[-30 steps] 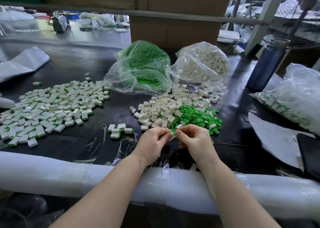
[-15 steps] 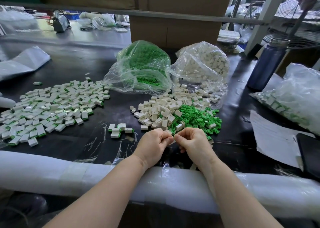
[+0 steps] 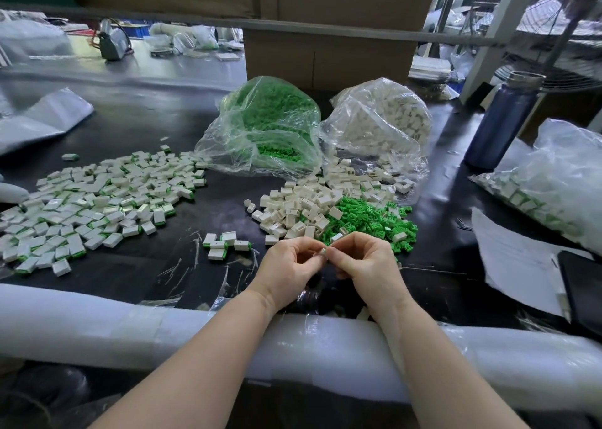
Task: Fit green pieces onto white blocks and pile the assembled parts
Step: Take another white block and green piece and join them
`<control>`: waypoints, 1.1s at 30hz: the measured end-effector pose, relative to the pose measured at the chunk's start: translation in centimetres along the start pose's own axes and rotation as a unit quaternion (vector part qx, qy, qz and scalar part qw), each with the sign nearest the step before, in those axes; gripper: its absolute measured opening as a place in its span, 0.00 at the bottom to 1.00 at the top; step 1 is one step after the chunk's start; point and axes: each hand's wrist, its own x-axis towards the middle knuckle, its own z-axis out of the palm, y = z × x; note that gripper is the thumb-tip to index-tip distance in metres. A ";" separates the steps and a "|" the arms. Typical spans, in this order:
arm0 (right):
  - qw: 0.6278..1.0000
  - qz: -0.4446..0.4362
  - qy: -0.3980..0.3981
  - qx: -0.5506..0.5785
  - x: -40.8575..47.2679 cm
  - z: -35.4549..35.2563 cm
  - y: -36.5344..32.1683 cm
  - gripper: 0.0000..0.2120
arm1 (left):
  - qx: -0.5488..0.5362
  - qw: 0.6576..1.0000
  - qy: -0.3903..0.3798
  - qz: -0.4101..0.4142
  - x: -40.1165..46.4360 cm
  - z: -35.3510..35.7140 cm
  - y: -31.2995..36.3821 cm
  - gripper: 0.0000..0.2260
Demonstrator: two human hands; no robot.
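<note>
Near the front edge of the table (image 3: 156, 129), both hands meet over the dark surface — the left hand (image 3: 288, 270) and the right hand (image 3: 365, 265) with fingers curled, pinching one small white block (image 3: 323, 251) between their fingertips. A second ago the hands sat a little nearer the loose heaps with the piece hidden between them; now they have drawn slightly back toward the front edge and the block's pale end shows between the thumbs. Whether a green piece is already seated in it cannot be told, since the fingers cover most of it. My judgement is that the press-fit is under way or just finishing.

Just beyond the hands lie the loose white blocks (image 3: 293, 207) and, to their right, the loose green pieces (image 3: 368, 216), spilling from the two clear bags — the bag of green pieces (image 3: 267, 125) and the bag of white blocks (image 3: 381, 119). Toward the left edge spreads the big pile of assembled parts (image 3: 97, 200), with a few more assembled parts (image 3: 224, 243) just left of the hands. Once this one is fitted, it likely joins that small group.
</note>
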 end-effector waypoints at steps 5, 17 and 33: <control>1.000 -0.009 -0.015 0.004 -0.1 0.0 -0.2 0.09 | 0.015 1.000 -0.007 -0.001 -0.1 -0.1 0.2 0.03; 0.998 0.017 -0.068 -0.005 0.0 0.3 0.1 0.07 | 0.000 0.999 -0.027 0.020 -0.2 -0.4 0.8 0.05; 0.995 0.029 -0.094 -0.008 0.2 -0.2 0.2 0.09 | 0.050 0.994 -0.077 0.054 -0.5 -0.2 1.0 0.06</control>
